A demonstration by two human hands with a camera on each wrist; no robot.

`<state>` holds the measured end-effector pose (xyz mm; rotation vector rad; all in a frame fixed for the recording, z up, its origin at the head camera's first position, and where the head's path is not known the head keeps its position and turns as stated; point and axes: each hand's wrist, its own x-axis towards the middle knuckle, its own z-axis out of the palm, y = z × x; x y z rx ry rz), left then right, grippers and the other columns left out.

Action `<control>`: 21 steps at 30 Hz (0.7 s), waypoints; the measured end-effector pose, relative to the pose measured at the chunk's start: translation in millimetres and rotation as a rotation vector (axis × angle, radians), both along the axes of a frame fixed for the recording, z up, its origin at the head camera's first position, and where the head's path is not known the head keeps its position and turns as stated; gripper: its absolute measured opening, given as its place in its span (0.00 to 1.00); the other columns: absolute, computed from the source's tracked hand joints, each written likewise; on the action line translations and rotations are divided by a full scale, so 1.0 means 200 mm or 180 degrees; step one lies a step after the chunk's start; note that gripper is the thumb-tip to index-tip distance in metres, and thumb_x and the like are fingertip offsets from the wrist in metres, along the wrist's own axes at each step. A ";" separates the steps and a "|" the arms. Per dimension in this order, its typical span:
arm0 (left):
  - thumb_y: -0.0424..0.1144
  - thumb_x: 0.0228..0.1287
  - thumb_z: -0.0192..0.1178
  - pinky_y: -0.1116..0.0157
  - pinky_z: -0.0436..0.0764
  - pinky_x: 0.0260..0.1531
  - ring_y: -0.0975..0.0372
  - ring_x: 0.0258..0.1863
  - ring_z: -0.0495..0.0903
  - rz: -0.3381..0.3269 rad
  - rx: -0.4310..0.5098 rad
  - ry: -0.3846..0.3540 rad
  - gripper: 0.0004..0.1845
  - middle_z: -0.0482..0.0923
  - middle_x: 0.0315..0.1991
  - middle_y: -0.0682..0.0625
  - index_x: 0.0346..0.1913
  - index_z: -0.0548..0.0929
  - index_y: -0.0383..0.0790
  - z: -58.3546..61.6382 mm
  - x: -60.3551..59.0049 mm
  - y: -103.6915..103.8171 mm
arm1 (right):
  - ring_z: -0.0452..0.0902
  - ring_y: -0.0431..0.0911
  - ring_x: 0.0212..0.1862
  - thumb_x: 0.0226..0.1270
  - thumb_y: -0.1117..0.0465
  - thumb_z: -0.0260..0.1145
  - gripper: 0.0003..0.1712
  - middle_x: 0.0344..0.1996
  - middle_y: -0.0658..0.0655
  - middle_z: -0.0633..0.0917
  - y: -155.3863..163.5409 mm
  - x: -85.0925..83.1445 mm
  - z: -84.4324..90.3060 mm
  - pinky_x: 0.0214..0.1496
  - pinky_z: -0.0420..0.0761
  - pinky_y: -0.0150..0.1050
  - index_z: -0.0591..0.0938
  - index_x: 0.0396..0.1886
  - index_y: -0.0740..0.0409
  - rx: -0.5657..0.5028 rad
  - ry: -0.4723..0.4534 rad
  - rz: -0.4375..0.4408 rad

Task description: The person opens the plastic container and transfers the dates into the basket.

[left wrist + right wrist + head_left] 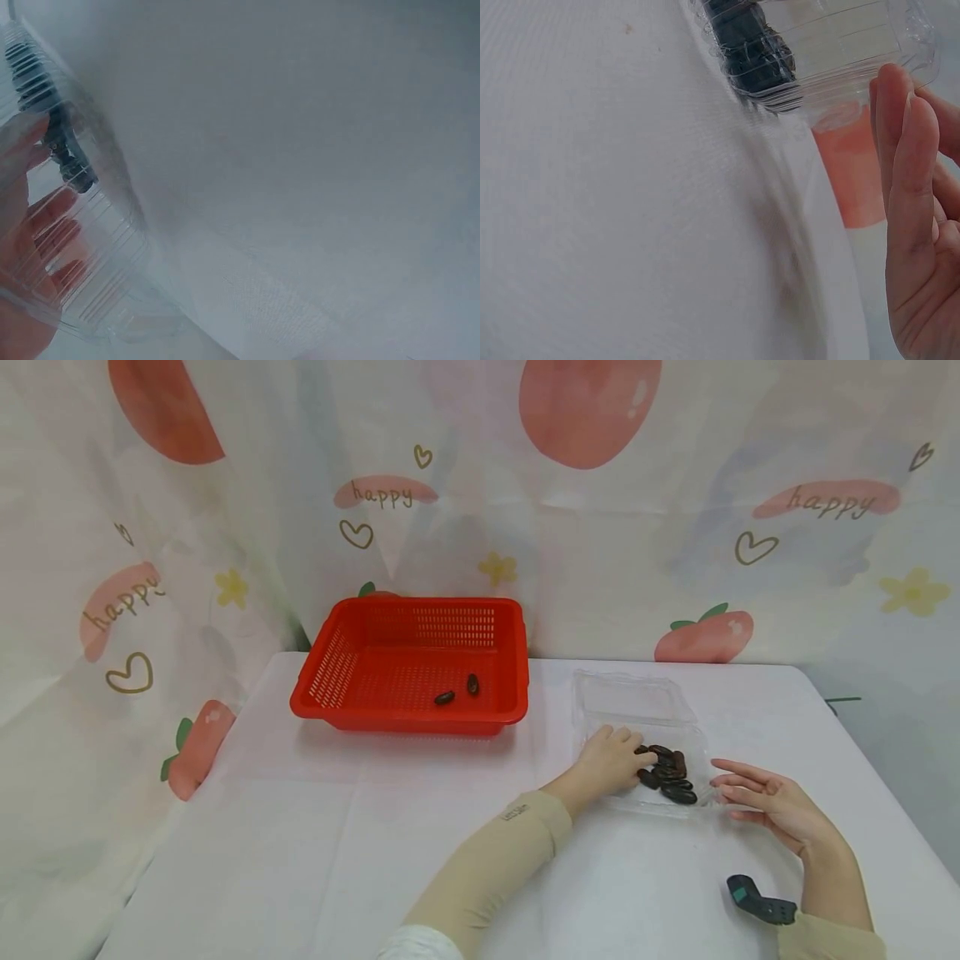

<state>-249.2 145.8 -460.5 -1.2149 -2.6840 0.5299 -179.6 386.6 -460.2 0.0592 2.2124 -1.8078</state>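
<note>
Head view showed probable picking: the left hand (609, 763) reached inside the box (675, 732) among its dark pieces (665, 772), grip unclear; the right hand (780, 808), fingers loosely extended, flanked the box. Next likely needed: one careful pinch.

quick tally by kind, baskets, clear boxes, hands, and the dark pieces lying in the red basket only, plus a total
Red basket: 1
Clear box: 1
Hands, left hand and right hand: 2
Dark pieces in the red basket: 2
Total: 6
</note>
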 end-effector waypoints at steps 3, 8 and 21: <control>0.61 0.62 0.46 0.71 0.63 0.42 0.70 0.49 0.66 -0.0044 -0.0015 0.0056 0.19 0.67 0.51 0.64 0.57 0.66 0.71 0.00 0.00 0.00 | 0.80 0.35 0.37 0.65 0.63 0.59 0.20 0.36 0.37 0.82 0.00 0.00 0.00 0.35 0.80 0.34 0.77 0.46 0.29 0.0022 -0.0011 0.0003; 0.61 0.63 0.45 0.71 0.62 0.43 0.71 0.50 0.65 -0.0031 -0.0125 -0.0013 0.20 0.66 0.52 0.65 0.58 0.65 0.73 -0.01 -0.01 0.01 | 0.79 0.34 0.37 0.65 0.62 0.59 0.19 0.36 0.37 0.82 0.00 0.00 0.00 0.36 0.79 0.34 0.77 0.46 0.28 0.0039 -0.0045 -0.0009; 0.61 0.64 0.43 0.71 0.61 0.50 0.72 0.55 0.62 -0.0026 -0.0322 -0.0221 0.19 0.63 0.57 0.67 0.58 0.63 0.75 -0.01 0.00 0.03 | 0.79 0.35 0.37 0.65 0.61 0.59 0.19 0.36 0.36 0.82 0.00 -0.01 0.00 0.36 0.79 0.34 0.76 0.46 0.27 0.0068 -0.0054 -0.0033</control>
